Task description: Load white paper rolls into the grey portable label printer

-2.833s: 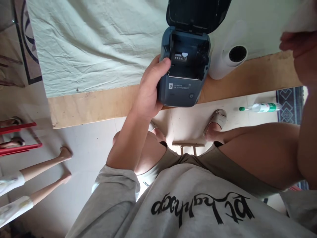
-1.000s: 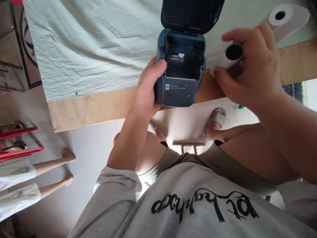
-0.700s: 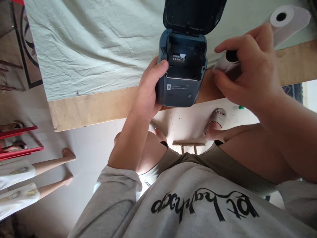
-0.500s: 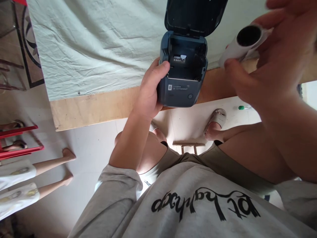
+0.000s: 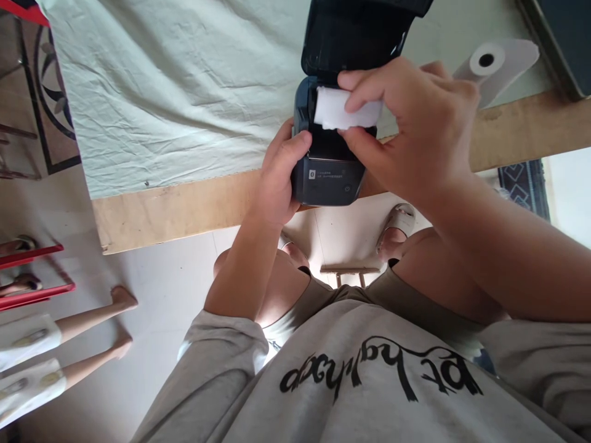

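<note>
A small dark blue printer (image 5: 329,178) with its lid (image 5: 355,37) up sits at the near edge of the table. My left hand (image 5: 277,178) grips the printer's left side, thumb on its top edge. My right hand (image 5: 415,132) pinches a white paper roll (image 5: 331,111) between fingers and thumb, holding it in the mouth of the printer's open bay. The roll lies crosswise and my fingers hide its right end. How far it sits in the bay is not visible.
A second white paper roll (image 5: 496,61) lies on the pale green cloth (image 5: 175,92) to the right. The wooden table edge (image 5: 175,206) runs below. A dark object (image 5: 561,43) sits at the far right corner. Another person's bare legs (image 5: 87,326) are at the left.
My right hand picked a paper roll up from beside the printer, lifted it, and brought it left into the open bay. My left hand kept its grip on the printer.
</note>
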The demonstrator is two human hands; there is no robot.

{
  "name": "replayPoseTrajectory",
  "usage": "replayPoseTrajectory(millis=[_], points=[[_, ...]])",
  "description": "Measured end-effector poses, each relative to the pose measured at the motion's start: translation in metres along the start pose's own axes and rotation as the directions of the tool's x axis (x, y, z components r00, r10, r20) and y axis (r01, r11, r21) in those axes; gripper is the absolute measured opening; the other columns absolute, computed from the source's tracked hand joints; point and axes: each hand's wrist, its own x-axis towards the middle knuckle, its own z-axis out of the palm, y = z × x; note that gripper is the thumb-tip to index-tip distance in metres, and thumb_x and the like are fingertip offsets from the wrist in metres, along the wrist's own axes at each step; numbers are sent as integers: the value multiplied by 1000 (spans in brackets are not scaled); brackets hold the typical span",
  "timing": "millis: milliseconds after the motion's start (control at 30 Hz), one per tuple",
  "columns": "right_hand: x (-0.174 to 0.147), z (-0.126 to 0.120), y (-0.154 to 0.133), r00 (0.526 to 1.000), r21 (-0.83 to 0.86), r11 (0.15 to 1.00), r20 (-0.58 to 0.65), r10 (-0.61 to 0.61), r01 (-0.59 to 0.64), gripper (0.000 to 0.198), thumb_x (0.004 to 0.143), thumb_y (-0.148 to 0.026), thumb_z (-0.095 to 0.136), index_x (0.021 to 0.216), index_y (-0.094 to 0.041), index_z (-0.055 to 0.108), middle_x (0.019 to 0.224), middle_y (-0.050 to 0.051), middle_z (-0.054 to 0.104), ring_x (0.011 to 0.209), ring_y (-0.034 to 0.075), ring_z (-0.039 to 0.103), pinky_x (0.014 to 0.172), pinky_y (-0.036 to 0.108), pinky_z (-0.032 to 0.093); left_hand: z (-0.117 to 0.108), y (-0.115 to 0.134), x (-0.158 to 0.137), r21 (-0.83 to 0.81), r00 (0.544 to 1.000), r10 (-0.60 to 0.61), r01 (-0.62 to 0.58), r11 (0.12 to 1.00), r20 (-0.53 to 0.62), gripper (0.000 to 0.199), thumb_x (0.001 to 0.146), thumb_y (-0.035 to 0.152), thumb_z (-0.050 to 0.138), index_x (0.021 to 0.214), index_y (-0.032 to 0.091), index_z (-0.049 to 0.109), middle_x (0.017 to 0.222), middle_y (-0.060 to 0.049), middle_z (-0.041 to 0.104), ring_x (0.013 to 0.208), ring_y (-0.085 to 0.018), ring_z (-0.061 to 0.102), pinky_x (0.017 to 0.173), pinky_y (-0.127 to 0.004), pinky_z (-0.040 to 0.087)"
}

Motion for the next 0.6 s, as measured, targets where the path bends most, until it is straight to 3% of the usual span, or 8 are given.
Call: replayPoseTrajectory(millis=[100, 200, 300, 400, 433, 500, 600], points=[[0, 0, -1, 993, -93, 993, -85, -85, 77, 16, 73, -31, 36, 77, -25, 50, 101, -15, 47, 94, 1, 46, 81, 23, 37, -1, 0, 0, -6, 1000, -11, 11, 1000, 23, 15, 71, 36, 45, 77, 22, 50, 62, 1, 51, 76, -14, 57, 53, -22, 39], [-6, 0, 0, 964, -106, 974, -158, -216, 201, 12, 67, -32, 45, 72, -26, 54, 89, -9, 49, 83, 2, 44, 75, 21, 37, -4, -1, 0, -3, 996, 12, -12, 1000, 89, 18, 71, 39, 44, 80, 25, 51, 70, -1, 56, 82, -18, 56, 50, -24, 39], [-14, 3, 5, 925, -117, 930, -116, -361, 349, 12, 62, -30, 49, 73, -28, 54, 85, -10, 50, 78, 2, 43, 71, 22, 36, -5, -2, -1, 0, 991, 65, -66, 998, 114, 23, 68, 35, 50, 90, 29, 49, 77, 0, 57, 83, -18, 55, 54, -25, 41], [-17, 3, 10, 895, -56, 904, -130, -427, 424, 15, 60, -31, 50, 74, -27, 53, 83, -9, 51, 78, 2, 43, 73, 22, 36, -5, -2, -2, 49, 995, 56, -60, 997, 86, 43, 61, 23, 59, 101, 30, 45, 79, 2, 56, 82, -15, 57, 61, -24, 42], [-17, 2, 10, 896, -15, 914, -188, -401, 406, 16, 61, -31, 49, 75, -24, 52, 82, -6, 50, 79, 2, 43, 72, 21, 36, -6, -2, -2, 66, 996, 43, -48, 997, 78, 48, 59, 21, 59, 103, 31, 44, 80, 2, 56, 83, -15, 57, 64, -24, 43], [-15, -2, 11, 918, 77, 960, -322, -232, 269, 21, 65, -31, 44, 81, -18, 48, 85, -1, 47, 81, 1, 43, 68, 18, 37, -6, -2, -2, 86, 997, 23, -29, 996, 75, 52, 57, 20, 59, 105, 31, 43, 84, 2, 56, 84, -15, 58, 67, -25, 44], [-9, -6, 10, 950, 181, 983, -310, 21, 37, 38, 68, -27, 42, 105, -17, 37, 107, 1, 39, 89, 1, 44, 65, 15, 36, -8, -2, -2, 118, 994, 30, -42, 992, 100, 52, 58, 18, 58, 106, 31, 43, 86, 2, 56, 82, -14, 57, 68, -25, 45]])
